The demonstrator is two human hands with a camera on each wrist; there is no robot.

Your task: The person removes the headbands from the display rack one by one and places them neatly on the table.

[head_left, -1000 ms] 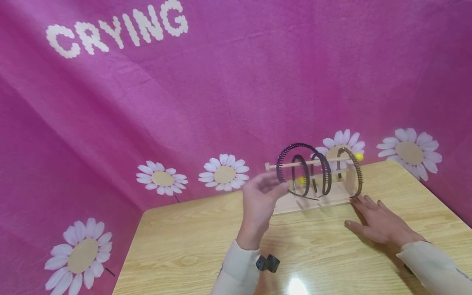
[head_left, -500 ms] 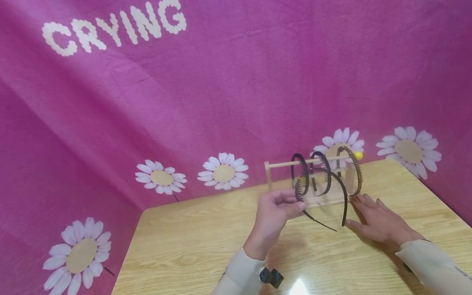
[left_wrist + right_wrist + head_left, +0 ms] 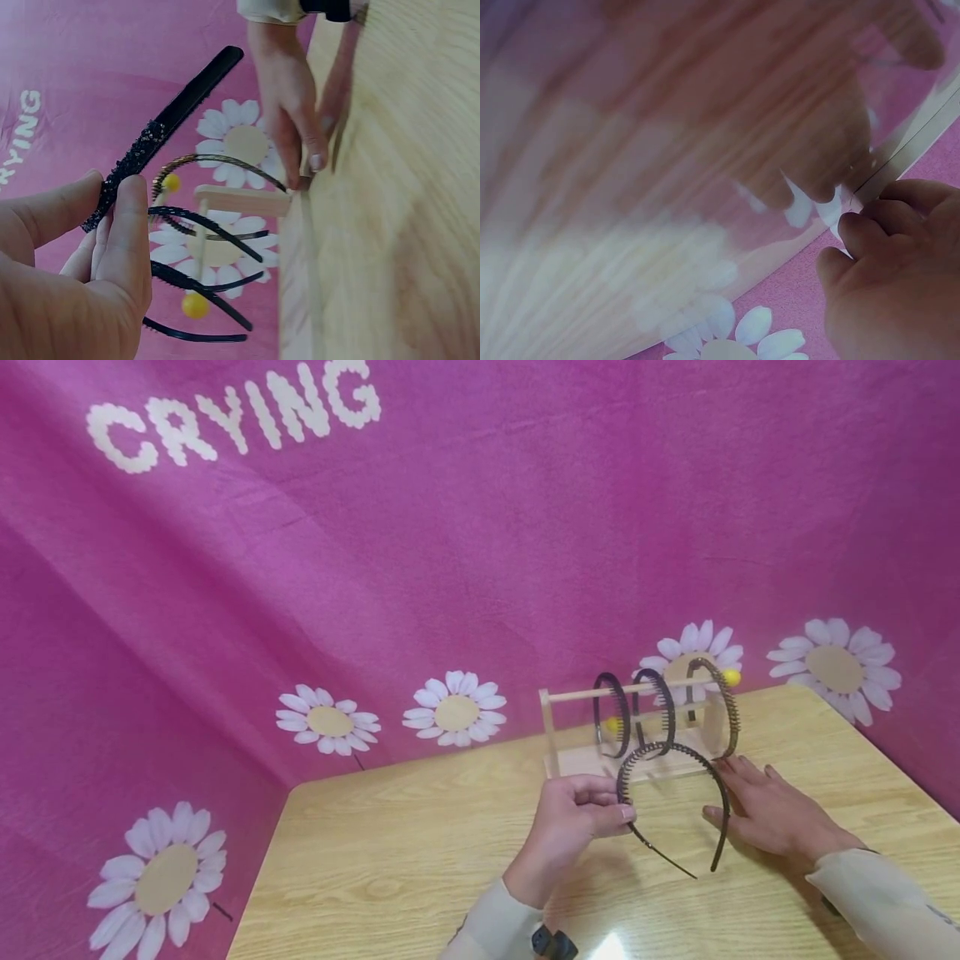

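My left hand (image 3: 567,828) pinches one side of a black toothed headband (image 3: 724,810) between thumb and fingers. The headband is held in front of a wooden stand (image 3: 585,765), its ends pointing down towards me. Glittery dark stones (image 3: 135,154) cover part of it in the left wrist view. On the stand's upper rod (image 3: 567,696) hang two black headbands and a brown one (image 3: 729,706) at the right. My right hand (image 3: 783,814) lies on the table with fingers stretched out, fingertips right at the stand's front right corner.
The stand sits near the back of a wood-grain table (image 3: 390,860). Yellow balls (image 3: 731,677) cap rod ends of the stand. A pink cloth (image 3: 480,527) with white daisies and lettering hangs behind and at the left.
My left hand has moved right and towards me, bringing the headband from beside the rod's left end to in front of the stand. My right hand has stayed in place.
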